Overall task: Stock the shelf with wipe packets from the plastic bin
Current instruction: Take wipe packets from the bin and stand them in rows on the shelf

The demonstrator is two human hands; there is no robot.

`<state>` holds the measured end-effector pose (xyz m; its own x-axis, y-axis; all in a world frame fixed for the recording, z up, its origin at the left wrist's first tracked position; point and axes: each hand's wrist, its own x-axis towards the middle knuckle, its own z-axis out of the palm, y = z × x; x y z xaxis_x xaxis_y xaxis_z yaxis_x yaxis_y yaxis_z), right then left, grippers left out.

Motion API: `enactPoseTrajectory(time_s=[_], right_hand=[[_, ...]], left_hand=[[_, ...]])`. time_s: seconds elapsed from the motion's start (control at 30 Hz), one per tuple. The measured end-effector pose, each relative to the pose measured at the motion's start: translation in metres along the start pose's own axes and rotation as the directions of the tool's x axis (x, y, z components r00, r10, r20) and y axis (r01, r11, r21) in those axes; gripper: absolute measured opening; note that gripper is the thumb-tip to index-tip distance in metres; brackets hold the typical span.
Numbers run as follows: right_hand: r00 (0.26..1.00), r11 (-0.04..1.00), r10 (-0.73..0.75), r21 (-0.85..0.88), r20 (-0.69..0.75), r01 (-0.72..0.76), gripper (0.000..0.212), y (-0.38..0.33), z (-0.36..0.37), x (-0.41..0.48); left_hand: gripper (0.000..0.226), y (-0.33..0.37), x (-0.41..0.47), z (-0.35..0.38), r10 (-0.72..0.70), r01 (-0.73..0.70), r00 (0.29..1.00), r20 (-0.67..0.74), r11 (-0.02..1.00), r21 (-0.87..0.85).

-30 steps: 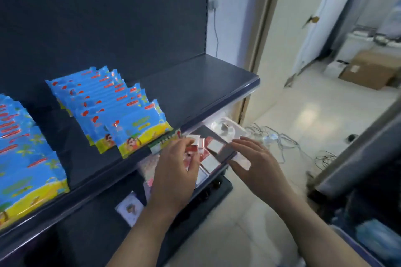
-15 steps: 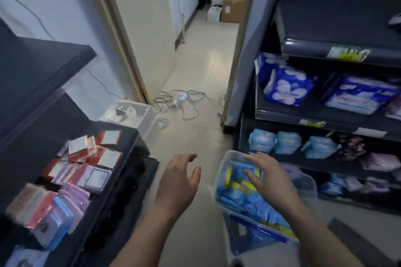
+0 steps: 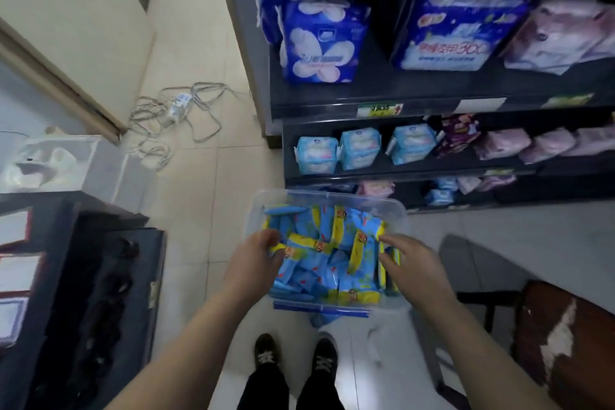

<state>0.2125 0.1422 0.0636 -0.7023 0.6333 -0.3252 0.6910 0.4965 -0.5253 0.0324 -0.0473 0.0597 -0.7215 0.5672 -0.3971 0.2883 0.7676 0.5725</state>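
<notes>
Head view: a clear plastic bin [image 3: 397, 210] sits straight below the camera, ahead of the person's shoes [image 3: 294, 358] and just beside the foot of dark shelves [image 3: 432, 110] stocked with blue and pink packs. The blue and yellow wipe packets [image 3: 327, 265] lie heaped inside it. The left hand [image 3: 251, 258] reaches in at the bin's left side, its grip curled round the yellow edge of a packet. The right hand [image 3: 414, 268] is on the right side, fingers loosely spread, tips touching the packets and holding none. Grey cables [image 3: 179, 113] lie tangled on the tiled floor [image 3: 199, 196]
</notes>
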Motion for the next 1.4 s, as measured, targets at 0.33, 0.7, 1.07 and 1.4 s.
enactPoseTrajectory(time_s=[0.33,0.7,1.07,1.4], right_hand=[[0.955,0.944,0.297,0.148,0.001,-0.294,0.032,0.076,0.085,0.038],[0.907,0.880,0.420,0.228,0.040,-0.417,0.035,0.105,0.154,0.063],[0.785,0.762,0.602,0.188,0.147,-0.620,0.051,0.109,0.195,0.095],[0.822,0.789,0.568,0.267,0.029,-0.554,0.051,0.105,0.199,0.100]], left_hand=[[0.047,-0.025,0.121,0.114,0.069,-0.223,0.908,0.412,0.915,0.337],[0.087,-0.056,0.174,0.181,-0.003,-0.445,0.803,0.596,0.662,0.603],[0.023,-0.045,0.172,0.129,0.240,-0.316,0.906,0.350,0.931,0.181],[0.029,-0.057,0.140,0.093,0.124,-0.126,0.991,-0.044,0.991,-0.049]])
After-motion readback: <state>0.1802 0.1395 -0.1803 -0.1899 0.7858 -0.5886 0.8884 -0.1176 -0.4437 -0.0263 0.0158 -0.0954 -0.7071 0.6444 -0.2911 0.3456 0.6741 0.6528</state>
